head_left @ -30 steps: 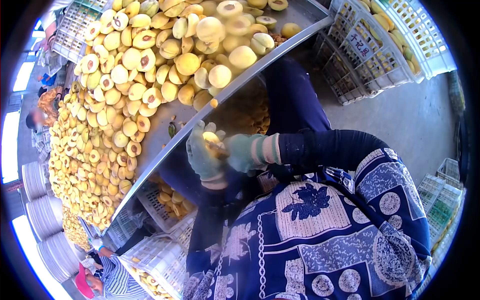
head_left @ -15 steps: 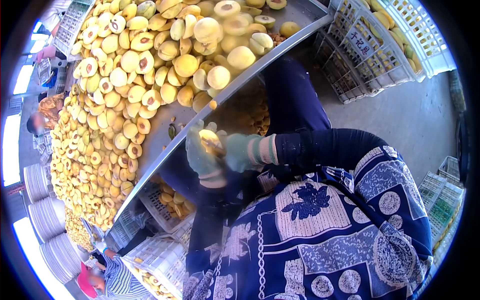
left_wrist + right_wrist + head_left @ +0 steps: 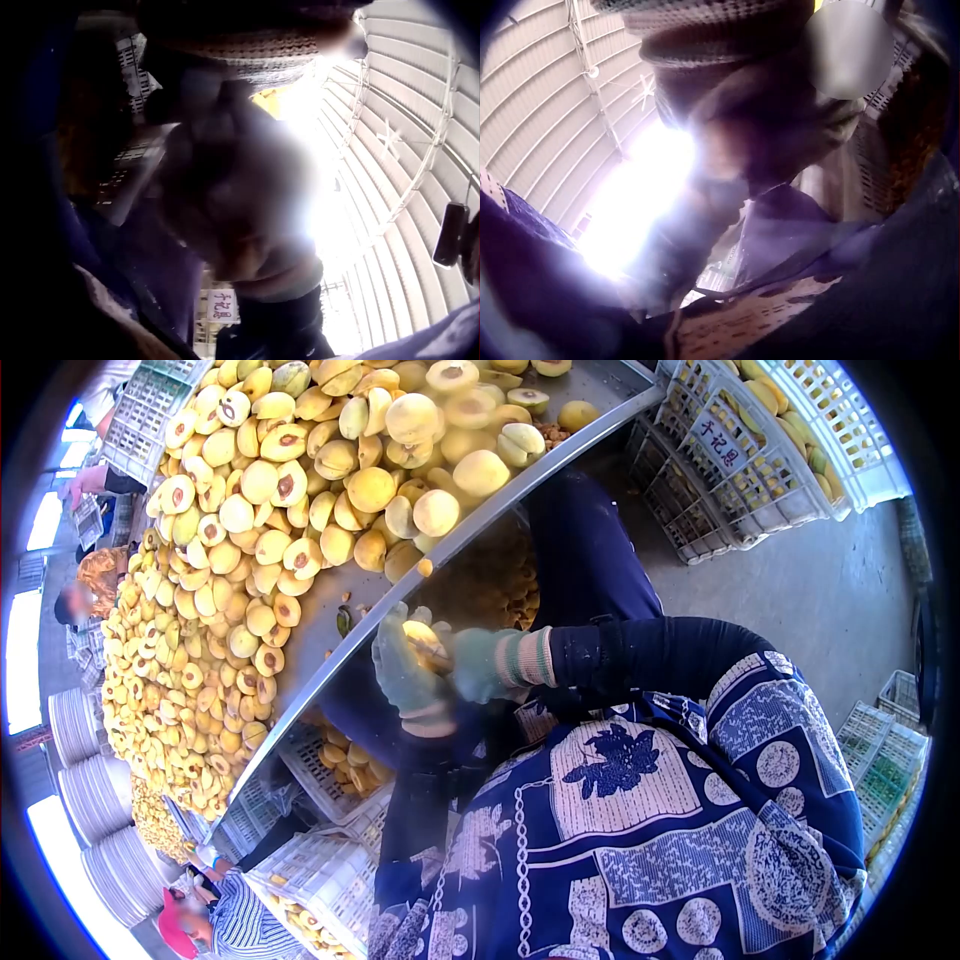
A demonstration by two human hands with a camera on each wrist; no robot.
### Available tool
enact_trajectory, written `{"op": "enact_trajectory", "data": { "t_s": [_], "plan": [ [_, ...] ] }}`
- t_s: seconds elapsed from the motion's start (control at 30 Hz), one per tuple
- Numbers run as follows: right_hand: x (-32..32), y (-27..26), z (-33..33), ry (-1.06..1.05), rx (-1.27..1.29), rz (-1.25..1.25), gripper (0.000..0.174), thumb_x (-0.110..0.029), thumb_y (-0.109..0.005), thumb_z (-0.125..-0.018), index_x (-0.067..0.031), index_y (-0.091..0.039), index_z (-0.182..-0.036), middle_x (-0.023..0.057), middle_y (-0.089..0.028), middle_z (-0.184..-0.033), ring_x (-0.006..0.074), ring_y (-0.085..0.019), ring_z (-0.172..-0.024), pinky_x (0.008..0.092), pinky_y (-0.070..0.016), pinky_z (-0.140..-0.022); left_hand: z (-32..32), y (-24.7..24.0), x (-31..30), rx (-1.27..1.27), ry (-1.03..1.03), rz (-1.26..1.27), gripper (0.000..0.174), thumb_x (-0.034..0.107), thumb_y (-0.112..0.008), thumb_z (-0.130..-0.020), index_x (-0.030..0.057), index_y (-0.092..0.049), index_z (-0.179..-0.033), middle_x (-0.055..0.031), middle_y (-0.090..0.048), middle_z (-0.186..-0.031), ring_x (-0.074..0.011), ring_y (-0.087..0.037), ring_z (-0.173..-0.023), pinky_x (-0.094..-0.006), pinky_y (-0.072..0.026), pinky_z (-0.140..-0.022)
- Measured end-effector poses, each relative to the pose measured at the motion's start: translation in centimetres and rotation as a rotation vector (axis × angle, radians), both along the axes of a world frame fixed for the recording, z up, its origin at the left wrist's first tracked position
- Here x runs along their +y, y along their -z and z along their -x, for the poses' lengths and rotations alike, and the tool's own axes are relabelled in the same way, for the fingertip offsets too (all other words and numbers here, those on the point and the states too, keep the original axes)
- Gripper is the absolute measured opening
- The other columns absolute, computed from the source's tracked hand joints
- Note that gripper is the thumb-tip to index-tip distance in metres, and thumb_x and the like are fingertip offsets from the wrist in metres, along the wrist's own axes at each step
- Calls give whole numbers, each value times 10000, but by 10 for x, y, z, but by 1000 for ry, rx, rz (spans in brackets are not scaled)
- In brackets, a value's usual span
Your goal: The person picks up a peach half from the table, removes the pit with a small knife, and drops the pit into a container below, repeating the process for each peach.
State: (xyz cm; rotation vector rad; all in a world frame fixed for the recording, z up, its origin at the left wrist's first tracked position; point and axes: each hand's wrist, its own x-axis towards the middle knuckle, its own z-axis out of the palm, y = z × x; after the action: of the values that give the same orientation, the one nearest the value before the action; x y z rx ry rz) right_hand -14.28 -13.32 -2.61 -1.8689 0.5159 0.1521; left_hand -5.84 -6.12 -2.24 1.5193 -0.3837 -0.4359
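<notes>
Head view: the left hand [image 3: 402, 678] grips a yellow fruit [image 3: 426, 644]; the right hand's [image 3: 482, 665] finger state, I cannot tell. Loosened fingers could drop the fruit.

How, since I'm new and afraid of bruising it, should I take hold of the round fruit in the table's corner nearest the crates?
From above, I'd say, fingertips round the sides of the fruit: its rounded side faces up. Reach over the metal rim from the crates' side, where the table looks bare.
</notes>
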Motion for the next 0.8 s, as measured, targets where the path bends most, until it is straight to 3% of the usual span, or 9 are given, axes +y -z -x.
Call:
{"op": "enact_trajectory", "data": {
  "t_s": [0.03,0.07,0.27,0.43,0.57,0.6,0.7,0.73,0.8],
  "plan": [
    [-6,-13,-1,-98,205,-286,105,-152,-559,-814,-86,-618,-869,60,-622,-712,170,-602,-575,299,-467,-487,3,-15,-5,520,-64,85,303,210,-654,-817,29,-571,-1045,-116,-600,-892,-188,-606,-697,-270,-514,-585],
    [-11,-23,-1,-193,410,-578,51,-173,-600,-808,-165,-649,-817,11,-629,-723,129,-600,-654,288,-491,-606,3,-16,-8,520,-60,85,303,210,-654,-817,29,-571,-1045,-116,-600,-892,-188,-606,-697,-270,-514,-585],
    [-16,-39,6,-98,372,-672,132,-164,-563,-837,-78,-599,-744,67,-589,-607,181,-564,-460,320,-432,-386,5,-5,-2,378,-76,94,317,271,-627,-834,27,-577,-1030,-117,-613,-848,-176,-617,-692,-289,-511,-562],
    [-8,-31,2,18,419,-596,138,-193,-600,-828,-90,-602,-735,66,-594,-617,204,-559,-437,364,-424,-360,-9,14,13,-542,218,-98,281,89,-565,-854,-11,-545,-1115,-130,-629,-883,-206,-656,-812,-295,-551,-620],
    [6,-7,5,117,138,-631,117,-205,-584,-842,-106,-632,-801,64,-608,-643,200,-599,-516,356,-488,-431,-5,6,3,-613,121,-95,319,157,-626,-811,-7,-561,-1077,-137,-626,-865,-193,-648,-749,-269,-544,-581],
    [-3,-27,8,43,319,-640,140,-214,-555,-871,-120,-655,-892,40,-639,-745,190,-629,-632,339,-520,-557,5,-15,-1,218,-31,81,329,130,-672,-777,-12,-564,-1054,-142,-619,-844,-191,-645,-736,-262,-543,-586],
    [-13,-61,-1,-468,471,-48,225,-257,-501,-911,-121,-631,-1035,12,-641,-918,180,-625,-798,332,-511,-715,7,-24,-2,467,-43,168,322,133,-675,-783,-21,-564,-1044,-146,-613,-891,-208,-645,-736,-271,-540,-593],
    [-13,-55,-3,-461,473,-45,225,-257,-501,-911,-121,-631,-1035,12,-641,-918,180,-625,-798,332,-511,-715,3,-14,-2,469,-36,171,322,133,-675,-783,-21,-564,-1044,-146,-613,-891,-208,-645,-736,-271,-540,-593],
    [-3,-18,-8,-609,404,378,326,-327,-453,-931,-121,-569,-1155,-9,-602,-1078,157,-583,-961,327,-470,-824,-3,21,10,-551,105,-78,312,134,-650,-808,-19,-559,-1064,-138,-601,-962,-228,-652,-746,-275,-532,-613]
  ]
}}
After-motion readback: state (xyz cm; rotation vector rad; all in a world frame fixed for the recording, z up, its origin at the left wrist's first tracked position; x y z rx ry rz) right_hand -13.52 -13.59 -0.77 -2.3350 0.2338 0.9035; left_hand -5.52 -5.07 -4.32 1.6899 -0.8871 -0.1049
